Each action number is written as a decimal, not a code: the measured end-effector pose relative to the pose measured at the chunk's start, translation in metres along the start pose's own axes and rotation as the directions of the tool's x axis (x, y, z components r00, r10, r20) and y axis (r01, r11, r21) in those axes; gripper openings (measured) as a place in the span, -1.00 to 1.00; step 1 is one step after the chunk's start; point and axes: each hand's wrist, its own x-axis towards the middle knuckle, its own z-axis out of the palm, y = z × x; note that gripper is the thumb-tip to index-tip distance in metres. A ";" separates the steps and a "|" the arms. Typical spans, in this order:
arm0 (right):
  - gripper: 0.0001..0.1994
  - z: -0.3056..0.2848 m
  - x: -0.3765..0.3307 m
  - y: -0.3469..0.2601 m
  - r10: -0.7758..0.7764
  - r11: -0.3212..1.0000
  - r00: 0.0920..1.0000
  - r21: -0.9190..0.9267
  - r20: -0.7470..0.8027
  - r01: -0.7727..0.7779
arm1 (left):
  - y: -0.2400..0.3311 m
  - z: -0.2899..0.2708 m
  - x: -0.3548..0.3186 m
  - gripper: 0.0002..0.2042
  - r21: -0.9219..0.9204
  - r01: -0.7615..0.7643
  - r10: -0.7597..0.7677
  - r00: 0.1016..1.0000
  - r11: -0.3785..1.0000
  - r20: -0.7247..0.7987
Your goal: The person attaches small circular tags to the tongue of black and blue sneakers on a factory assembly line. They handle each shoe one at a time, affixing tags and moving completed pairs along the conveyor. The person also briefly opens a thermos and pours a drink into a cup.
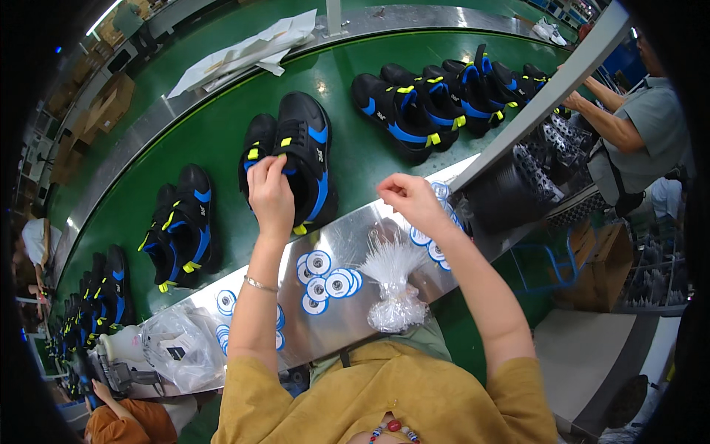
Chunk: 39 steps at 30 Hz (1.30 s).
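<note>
A pair of black sneakers with blue and yellow-green trim stands in front of me, made up of a left shoe (259, 133) and a right shoe (305, 118). My left hand (271, 194) is closed in a pinch at the yellow tongue tab of the right shoe and covers part of its opening. Over the metal ledge, apart from the shoes, my right hand (414, 200) has its fingers pinched together; what they hold, if anything, is too small to make out. Below it lies a bundle of thin clear plastic strands (392, 285), beside round white-and-blue tags (318, 264).
More sneakers (403, 118) line the green conveyor belt (222, 140) on both sides. White paper sheets (251, 52) lie on its far rim. A clear plastic bag (177, 348) rests at the ledge's left end. A slanted metal post (540, 96) separates me from a co-worker (636, 126).
</note>
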 end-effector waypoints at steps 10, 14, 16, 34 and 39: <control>-0.76 0.010 -0.036 0.018 0.095 0.723 0.980 -0.689 0.174 0.052 | 0.027 -0.003 0.028 -0.77 0.066 -0.018 0.011 0.994 0.998 0.106; -0.81 0.019 -0.037 0.033 0.141 0.681 0.974 -0.732 0.175 0.033 | 0.064 -0.036 -0.020 -0.77 -0.123 -0.053 0.067 0.991 0.991 0.113; -0.83 0.020 -0.035 0.035 0.128 0.680 0.976 -0.732 0.177 0.043 | 0.084 -0.049 -0.056 -0.77 -0.232 -0.072 0.120 0.972 0.970 0.201; -0.91 0.014 -0.033 0.010 0.061 0.853 0.966 0.516 -0.252 0.081 | 0.144 -0.044 -0.153 -0.57 -0.455 -0.029 0.325 0.739 0.890 0.590; -0.93 0.009 -0.023 -0.031 0.008 0.768 0.974 0.626 -0.227 0.139 | 0.141 -0.048 -0.149 -0.63 -0.484 -0.014 0.306 0.790 0.875 0.531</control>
